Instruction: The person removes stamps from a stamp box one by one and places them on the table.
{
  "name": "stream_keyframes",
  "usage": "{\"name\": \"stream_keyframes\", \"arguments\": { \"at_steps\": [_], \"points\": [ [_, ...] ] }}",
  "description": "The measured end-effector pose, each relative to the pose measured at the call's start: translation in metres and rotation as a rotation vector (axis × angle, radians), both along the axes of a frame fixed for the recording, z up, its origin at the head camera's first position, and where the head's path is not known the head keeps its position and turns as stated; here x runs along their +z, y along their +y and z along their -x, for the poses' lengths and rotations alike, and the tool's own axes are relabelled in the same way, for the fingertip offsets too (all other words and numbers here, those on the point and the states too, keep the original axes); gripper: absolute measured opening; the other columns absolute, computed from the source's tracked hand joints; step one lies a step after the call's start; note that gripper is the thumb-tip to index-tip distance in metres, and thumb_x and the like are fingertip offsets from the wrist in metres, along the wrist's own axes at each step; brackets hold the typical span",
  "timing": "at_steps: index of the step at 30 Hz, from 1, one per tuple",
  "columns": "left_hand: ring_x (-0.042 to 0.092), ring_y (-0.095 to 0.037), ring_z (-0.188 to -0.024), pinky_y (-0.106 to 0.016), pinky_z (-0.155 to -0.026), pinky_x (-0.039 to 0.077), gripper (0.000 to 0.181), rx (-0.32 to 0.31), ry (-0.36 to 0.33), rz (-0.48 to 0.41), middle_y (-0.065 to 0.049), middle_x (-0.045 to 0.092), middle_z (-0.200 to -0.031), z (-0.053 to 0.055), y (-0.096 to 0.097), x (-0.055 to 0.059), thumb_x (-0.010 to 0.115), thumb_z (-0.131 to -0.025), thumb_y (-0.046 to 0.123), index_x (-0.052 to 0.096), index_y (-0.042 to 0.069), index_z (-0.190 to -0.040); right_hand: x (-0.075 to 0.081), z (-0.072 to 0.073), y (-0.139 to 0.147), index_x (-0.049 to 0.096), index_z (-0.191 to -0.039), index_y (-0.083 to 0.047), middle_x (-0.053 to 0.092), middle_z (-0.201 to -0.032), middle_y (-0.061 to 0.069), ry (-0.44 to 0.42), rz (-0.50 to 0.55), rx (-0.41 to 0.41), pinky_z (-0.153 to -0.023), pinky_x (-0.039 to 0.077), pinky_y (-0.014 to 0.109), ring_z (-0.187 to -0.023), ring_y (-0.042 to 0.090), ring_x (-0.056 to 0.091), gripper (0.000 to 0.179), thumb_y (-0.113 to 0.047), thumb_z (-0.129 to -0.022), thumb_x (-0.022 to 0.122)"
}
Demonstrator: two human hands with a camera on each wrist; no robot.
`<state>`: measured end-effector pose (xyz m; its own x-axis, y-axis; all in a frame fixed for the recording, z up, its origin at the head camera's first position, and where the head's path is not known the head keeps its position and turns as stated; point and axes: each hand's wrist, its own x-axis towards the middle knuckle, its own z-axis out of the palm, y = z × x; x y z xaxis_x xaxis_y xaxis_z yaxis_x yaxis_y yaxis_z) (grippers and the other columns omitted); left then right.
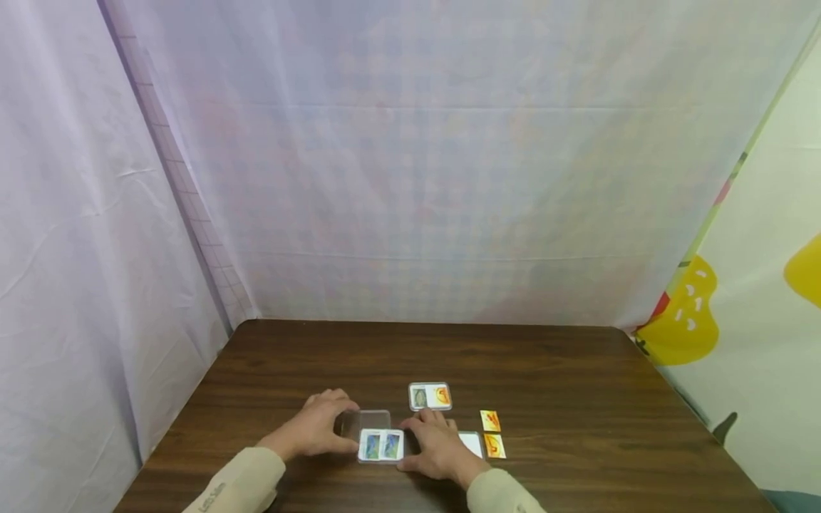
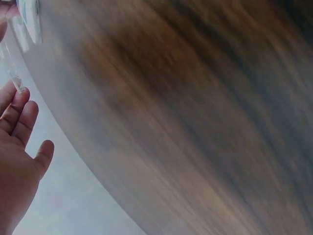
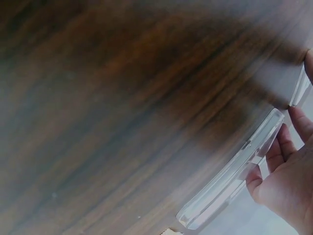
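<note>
In the head view, my left hand (image 1: 314,426) holds a clear plastic lid (image 1: 377,417) between thumb and fingers. The lid overlaps the far side of a clear case with two blue-green stamps (image 1: 381,446). Across from it, my right hand (image 1: 437,449) grips the right side of this case with thumb and index finger. The left wrist view has the fingertips (image 2: 20,90) against the transparent edge of the lid. Beneath my right hand, and partly hidden by it, lies another clear case with a white insert (image 1: 472,443); its long edge runs beside the lower fingers in the right wrist view.
Farther back lies a clear case with a grey and an orange stamp (image 1: 430,396). Two loose orange-yellow stamps, one (image 1: 490,420) behind the other (image 1: 494,446), lie to the right. Everything is on a dark wooden table (image 1: 577,399), with cloth curtains (image 1: 410,178) around it.
</note>
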<state>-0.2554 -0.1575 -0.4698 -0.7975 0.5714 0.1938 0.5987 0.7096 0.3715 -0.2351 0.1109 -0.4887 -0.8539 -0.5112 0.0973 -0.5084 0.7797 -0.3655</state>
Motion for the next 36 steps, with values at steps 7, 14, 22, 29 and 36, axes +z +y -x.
{"name": "stream_keyframes", "arguments": {
  "at_steps": [7,14,22,29,36],
  "points": [
    [0.053,-0.023,-0.1,-0.052,-0.092,0.04,0.059,0.036,-0.026,-0.016,0.001,0.058,-0.107,0.0,-0.021,0.004,0.085,-0.07,0.036,0.066,0.003,-0.115,0.003,-0.003,0.0,0.064,-0.121,-0.013,0.054,-0.115,0.007,-0.001,-0.001,0.003,-0.087,0.039,0.049,-0.11,0.029,0.048,0.057,-0.044,-0.076,0.081],
    [0.053,-0.024,-0.099,-0.054,-0.089,0.04,0.059,0.057,-0.016,-0.021,0.0,0.058,-0.107,0.002,-0.042,0.003,0.085,-0.07,0.036,0.066,0.003,-0.115,0.001,-0.001,-0.001,0.064,-0.122,-0.012,0.054,-0.116,0.008,-0.018,0.004,0.011,-0.088,0.039,0.051,-0.111,0.03,0.048,0.057,-0.044,-0.077,0.081],
    [0.054,-0.025,-0.098,-0.055,-0.087,0.041,0.063,0.058,-0.013,-0.069,-0.002,0.059,-0.106,-0.001,-0.06,0.005,0.087,-0.066,0.036,0.066,0.002,-0.115,-0.004,0.002,-0.001,0.063,-0.123,-0.015,0.053,-0.12,0.008,-0.037,-0.004,0.003,-0.09,0.039,0.053,-0.114,0.03,0.047,0.058,-0.046,-0.078,0.08],
    [0.054,-0.031,-0.103,-0.062,-0.088,0.04,0.063,0.077,-0.059,-0.065,-0.004,0.059,-0.111,-0.006,-0.079,0.001,0.087,-0.068,0.034,0.065,0.001,-0.117,-0.002,0.0,-0.001,0.063,-0.123,-0.016,0.054,-0.119,0.007,-0.033,-0.017,-0.006,-0.09,0.039,0.051,-0.113,0.029,0.047,0.058,-0.046,-0.077,0.081],
    [0.055,-0.031,-0.102,-0.062,-0.086,0.042,0.06,0.084,-0.065,-0.051,-0.003,0.059,-0.107,-0.01,-0.093,-0.005,0.087,-0.068,0.033,0.065,0.003,-0.114,-0.005,0.002,-0.001,0.063,-0.123,-0.014,0.054,-0.118,0.009,-0.024,-0.004,0.007,-0.089,0.039,0.052,-0.111,0.03,0.047,0.057,-0.046,-0.078,0.08]
  ]
}}
